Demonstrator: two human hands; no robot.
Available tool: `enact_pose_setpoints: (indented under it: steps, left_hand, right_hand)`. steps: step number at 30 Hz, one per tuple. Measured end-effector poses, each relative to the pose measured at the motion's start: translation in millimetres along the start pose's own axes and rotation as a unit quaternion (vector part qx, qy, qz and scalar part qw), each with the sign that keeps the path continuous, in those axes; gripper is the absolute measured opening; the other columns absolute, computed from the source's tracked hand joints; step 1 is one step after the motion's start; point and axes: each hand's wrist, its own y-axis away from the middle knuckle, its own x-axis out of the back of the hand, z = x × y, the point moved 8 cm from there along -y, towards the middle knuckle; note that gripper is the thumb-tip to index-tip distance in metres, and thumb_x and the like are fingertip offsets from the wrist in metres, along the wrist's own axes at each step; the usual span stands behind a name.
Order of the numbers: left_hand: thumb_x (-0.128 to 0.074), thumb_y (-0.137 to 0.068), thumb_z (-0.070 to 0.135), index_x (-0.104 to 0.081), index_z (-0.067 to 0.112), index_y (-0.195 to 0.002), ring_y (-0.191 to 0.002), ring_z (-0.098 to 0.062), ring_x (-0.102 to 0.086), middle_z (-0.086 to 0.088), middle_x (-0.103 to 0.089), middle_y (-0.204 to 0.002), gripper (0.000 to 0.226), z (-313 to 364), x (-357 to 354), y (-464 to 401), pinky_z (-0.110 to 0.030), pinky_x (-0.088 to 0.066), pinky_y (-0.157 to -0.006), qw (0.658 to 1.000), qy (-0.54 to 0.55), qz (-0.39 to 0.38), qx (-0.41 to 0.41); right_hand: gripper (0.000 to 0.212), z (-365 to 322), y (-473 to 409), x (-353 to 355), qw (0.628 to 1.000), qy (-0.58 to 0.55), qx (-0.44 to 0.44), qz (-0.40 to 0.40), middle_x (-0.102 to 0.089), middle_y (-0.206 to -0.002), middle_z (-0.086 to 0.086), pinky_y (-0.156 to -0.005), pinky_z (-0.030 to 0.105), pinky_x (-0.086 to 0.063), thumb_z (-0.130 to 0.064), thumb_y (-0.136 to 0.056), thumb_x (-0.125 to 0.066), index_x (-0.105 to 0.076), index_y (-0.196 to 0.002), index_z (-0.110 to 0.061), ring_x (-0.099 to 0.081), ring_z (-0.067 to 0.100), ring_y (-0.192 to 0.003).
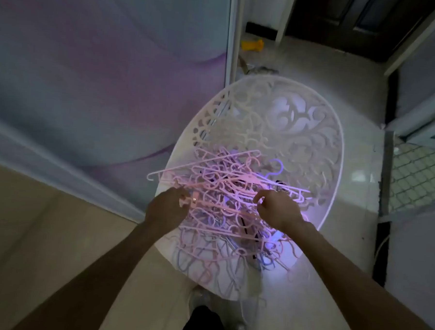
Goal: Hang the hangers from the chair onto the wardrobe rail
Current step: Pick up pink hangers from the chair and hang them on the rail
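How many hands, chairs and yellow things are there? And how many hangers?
Hands: 2, the left hand and the right hand, both in the pile
Chair: 1, white
Yellow thing on the floor: 1
Hangers: too tangled to count, mostly pink
Total: 4, plus the hangers

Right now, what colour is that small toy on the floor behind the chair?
Yellow: the small toy shows best in the head view.
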Motion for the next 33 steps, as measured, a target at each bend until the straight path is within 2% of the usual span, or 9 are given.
enact_pose_setpoints:
  steps: [9,12,15,19,22,25,28,30,33]
  left_hand:
    - [-0.064,-0.081,0.017,-0.066,0.016,-0.116,-0.119,-0.027,-0.055,-0.006,-0.060,-0.128,0.035,10,-43,-89,-0.036,-0.045,-0.101,0.998,0.009,0.038,-0.049]
    - [-0.054,-0.078,0.043,-0.062,0.014,-0.123,-0.125,-0.030,-0.051,-0.010,-0.054,-0.136,0.055,7,-54,-96,-0.043,-0.045,-0.102,0.996,-0.045,0.044,-0.060]
    - [-0.039,-0.075,0.064,-0.065,0.011,-0.120,-0.112,-0.039,-0.060,-0.019,-0.061,-0.125,0.074,4,-74,-97,-0.050,-0.052,-0.086,0.982,-0.122,0.025,-0.144]
    - [-0.058,-0.077,0.040,-0.056,0.018,-0.130,-0.120,-0.031,-0.055,-0.011,-0.060,-0.129,0.057,-8,-84,-94,-0.043,-0.050,-0.095,0.993,-0.070,-0.006,-0.097]
    - [-0.073,-0.076,0.016,-0.048,0.017,-0.137,-0.112,-0.031,-0.058,-0.009,-0.061,-0.125,0.066,-11,-82,-97,-0.038,-0.050,-0.089,0.995,-0.063,0.035,-0.074]
    - [-0.079,-0.069,0.034,-0.040,0.015,-0.141,-0.120,-0.031,-0.053,-0.012,-0.057,-0.131,0.084,-24,-78,-104,-0.045,-0.048,-0.095,0.996,-0.054,0.071,0.001]
    - [-0.079,-0.062,0.052,-0.030,0.019,-0.144,-0.127,-0.032,-0.048,-0.009,-0.046,-0.142,0.101,-37,-84,-106,-0.048,-0.045,-0.099,0.995,-0.019,0.031,0.088]
    - [-0.078,-0.067,0.048,-0.031,0.021,-0.142,-0.123,-0.029,-0.051,-0.007,-0.045,-0.141,0.093,-39,-91,-103,-0.042,-0.045,-0.099,0.994,-0.005,-0.009,0.108]
    - [-0.076,-0.073,0.036,-0.038,0.023,-0.136,-0.109,-0.029,-0.061,-0.007,-0.053,-0.131,0.074,-39,-86,-103,-0.042,-0.049,-0.090,0.995,0.030,0.009,0.094]
  right_hand:
    - [0.037,43,-74,-24,0.995,0.041,-0.031,0.090,-0.052,-0.126,0.018,-0.093,0.043,-0.041,-0.024,-0.091,-0.051,-0.052,-0.126,-0.010,-0.047,0.037,-0.118]
    - [0.044,54,-92,-43,0.996,0.053,-0.034,0.056,-0.048,-0.129,0.016,-0.098,0.042,-0.034,-0.029,-0.092,-0.051,-0.045,-0.131,-0.009,-0.044,0.035,-0.121]
    - [0.041,59,-99,-54,0.997,0.047,-0.023,0.053,-0.053,-0.125,0.016,-0.094,0.041,-0.037,-0.024,-0.090,-0.053,-0.046,-0.129,-0.011,-0.050,0.036,-0.115]
    - [0.028,66,-105,-50,0.993,0.024,-0.026,0.109,-0.053,-0.114,0.017,-0.071,0.041,-0.045,-0.016,-0.089,-0.056,-0.052,-0.116,-0.008,-0.054,0.038,-0.100]
    - [0.031,78,-108,-46,0.992,0.020,-0.063,0.111,-0.052,-0.115,0.017,-0.073,0.042,-0.045,-0.021,-0.090,-0.056,-0.048,-0.116,-0.007,-0.052,0.038,-0.104]
    - [0.020,85,-117,-42,0.990,0.074,-0.053,0.104,-0.063,-0.103,0.020,-0.074,0.039,-0.043,-0.017,-0.090,-0.050,-0.056,-0.106,-0.007,-0.056,0.038,-0.099]
    - [0.015,86,-119,-37,0.993,0.044,-0.012,0.107,-0.063,-0.099,0.023,-0.073,0.041,-0.044,-0.009,-0.089,-0.046,-0.057,-0.098,-0.003,-0.056,0.039,-0.095]
    - [0.014,88,-113,-35,0.993,-0.027,0.007,0.113,-0.060,-0.097,0.023,-0.070,0.042,-0.043,-0.008,-0.090,-0.045,-0.054,-0.100,-0.003,-0.056,0.039,-0.090]
    - [0.018,85,-102,-31,0.990,-0.095,0.022,0.107,-0.060,-0.088,0.016,-0.059,0.036,-0.035,-0.017,-0.097,-0.039,-0.045,-0.111,-0.008,-0.056,0.036,-0.077]
